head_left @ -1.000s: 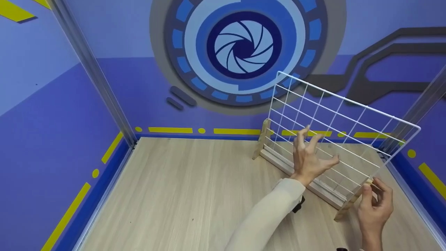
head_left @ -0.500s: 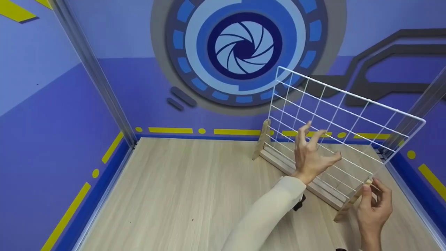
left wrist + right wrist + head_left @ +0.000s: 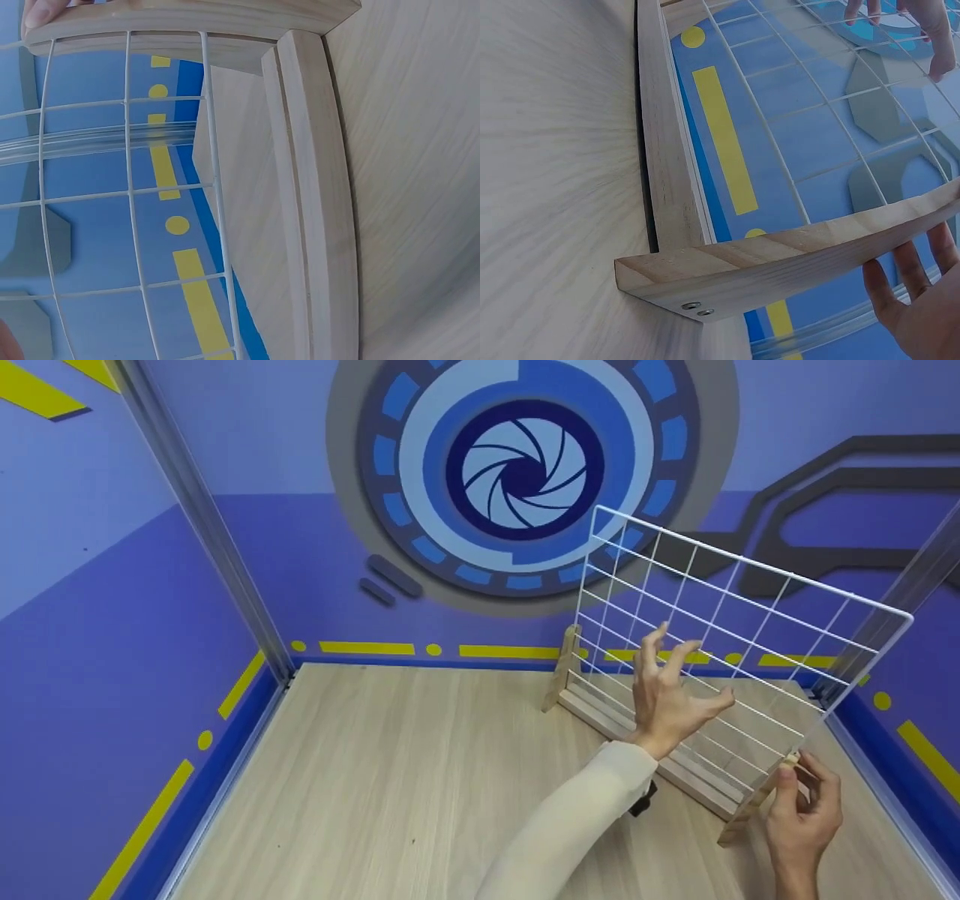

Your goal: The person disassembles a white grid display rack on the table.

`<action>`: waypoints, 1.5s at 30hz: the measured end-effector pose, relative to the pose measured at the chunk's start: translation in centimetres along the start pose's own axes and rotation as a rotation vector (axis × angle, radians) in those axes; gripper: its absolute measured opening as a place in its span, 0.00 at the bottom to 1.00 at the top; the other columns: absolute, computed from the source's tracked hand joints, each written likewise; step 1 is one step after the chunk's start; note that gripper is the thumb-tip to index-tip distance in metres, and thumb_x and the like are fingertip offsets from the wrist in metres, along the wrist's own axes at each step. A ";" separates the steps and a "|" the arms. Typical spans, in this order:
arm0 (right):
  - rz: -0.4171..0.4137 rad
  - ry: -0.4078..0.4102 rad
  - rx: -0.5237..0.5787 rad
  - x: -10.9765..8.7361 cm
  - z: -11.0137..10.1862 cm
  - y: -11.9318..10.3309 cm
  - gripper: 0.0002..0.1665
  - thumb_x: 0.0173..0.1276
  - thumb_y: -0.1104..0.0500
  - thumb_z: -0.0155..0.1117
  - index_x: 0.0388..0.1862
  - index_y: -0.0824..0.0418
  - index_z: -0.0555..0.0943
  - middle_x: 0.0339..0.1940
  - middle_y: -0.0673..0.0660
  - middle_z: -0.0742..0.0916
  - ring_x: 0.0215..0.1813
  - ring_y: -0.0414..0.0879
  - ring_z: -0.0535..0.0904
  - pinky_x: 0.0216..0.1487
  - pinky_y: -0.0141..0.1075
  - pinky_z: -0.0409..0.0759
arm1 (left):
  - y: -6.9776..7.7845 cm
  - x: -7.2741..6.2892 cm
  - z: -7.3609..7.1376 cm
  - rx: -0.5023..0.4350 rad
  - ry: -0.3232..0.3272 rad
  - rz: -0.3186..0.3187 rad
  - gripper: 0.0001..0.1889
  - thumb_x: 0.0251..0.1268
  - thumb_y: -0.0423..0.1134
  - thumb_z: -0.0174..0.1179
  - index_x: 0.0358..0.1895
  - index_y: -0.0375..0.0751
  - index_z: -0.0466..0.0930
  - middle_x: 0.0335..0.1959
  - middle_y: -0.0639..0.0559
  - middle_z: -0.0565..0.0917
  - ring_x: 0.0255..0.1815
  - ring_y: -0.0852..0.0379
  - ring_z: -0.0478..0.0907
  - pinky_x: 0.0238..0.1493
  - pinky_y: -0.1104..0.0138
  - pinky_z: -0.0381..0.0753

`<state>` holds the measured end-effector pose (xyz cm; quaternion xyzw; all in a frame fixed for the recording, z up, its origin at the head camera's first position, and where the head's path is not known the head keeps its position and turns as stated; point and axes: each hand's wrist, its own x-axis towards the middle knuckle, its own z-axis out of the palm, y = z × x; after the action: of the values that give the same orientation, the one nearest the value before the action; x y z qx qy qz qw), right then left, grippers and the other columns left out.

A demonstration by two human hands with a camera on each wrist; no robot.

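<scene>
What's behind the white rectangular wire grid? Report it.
Through the white rectangular wire grid appear a blue-purple printed wall, yellow dashes and pale wood-grain tabletop. Whatever the left hand and pale wooden base rail cover cannot be seen.

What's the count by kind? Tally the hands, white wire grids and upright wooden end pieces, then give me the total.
Hands: 2
White wire grid: 1
Wooden end pieces: 2
Total: 5
</scene>
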<state>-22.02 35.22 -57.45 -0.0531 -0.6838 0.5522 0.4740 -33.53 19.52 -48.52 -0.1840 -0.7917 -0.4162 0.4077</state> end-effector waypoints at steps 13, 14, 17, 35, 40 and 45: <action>-0.002 -0.005 0.032 -0.1 0.0 0.0 0.22 0.77 0.72 0.62 0.66 0.79 0.77 0.57 0.42 0.85 0.57 0.36 0.82 0.52 0.18 0.79 | 0.5 0.9 -0.2 -0.004 0.014 -0.006 0.36 0.43 0.58 0.85 0.59 0.53 0.84 0.75 0.46 0.69 0.68 0.52 0.74 0.55 0.80 0.70; -0.008 -0.007 0.035 0.0 0.0 0.0 0.22 0.76 0.71 0.62 0.66 0.79 0.77 0.57 0.42 0.85 0.57 0.36 0.82 0.51 0.18 0.79 | 0.5 1.0 -0.2 -0.001 0.018 -0.004 0.36 0.42 0.58 0.85 0.58 0.53 0.84 0.75 0.46 0.69 0.67 0.52 0.74 0.55 0.80 0.70; -0.014 -0.009 0.018 -0.1 0.0 -0.2 0.21 0.76 0.71 0.63 0.65 0.79 0.77 0.57 0.40 0.85 0.56 0.36 0.83 0.50 0.18 0.79 | 0.6 1.2 -0.2 -0.010 0.018 -0.006 0.36 0.42 0.57 0.86 0.58 0.52 0.84 0.75 0.46 0.70 0.67 0.52 0.74 0.55 0.81 0.70; 0.030 0.006 0.001 -0.2 0.0 -0.2 0.22 0.78 0.70 0.61 0.67 0.77 0.77 0.59 0.40 0.85 0.58 0.35 0.82 0.52 0.18 0.79 | 0.9 1.7 -0.4 -0.001 0.025 -0.001 0.37 0.44 0.60 0.85 0.59 0.52 0.85 0.75 0.46 0.70 0.69 0.52 0.74 0.55 0.82 0.71; 0.024 0.015 0.048 -0.2 0.1 -0.1 0.22 0.76 0.72 0.62 0.66 0.77 0.78 0.57 0.43 0.86 0.56 0.37 0.83 0.51 0.19 0.79 | 1.1 2.1 -0.5 -0.003 0.040 0.010 0.37 0.43 0.60 0.85 0.59 0.52 0.85 0.75 0.45 0.70 0.69 0.52 0.74 0.55 0.81 0.71; 0.014 0.018 0.077 -0.2 0.1 0.0 0.21 0.76 0.72 0.62 0.66 0.77 0.79 0.57 0.46 0.86 0.56 0.38 0.83 0.51 0.19 0.80 | 1.3 2.7 -0.6 -0.007 0.043 0.024 0.36 0.44 0.59 0.84 0.59 0.51 0.85 0.75 0.44 0.70 0.71 0.48 0.75 0.59 0.78 0.72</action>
<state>-22.00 35.02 -57.53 -0.0447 -0.6574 0.5809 0.4778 -34.04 19.66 -45.53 -0.1858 -0.7790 -0.4178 0.4291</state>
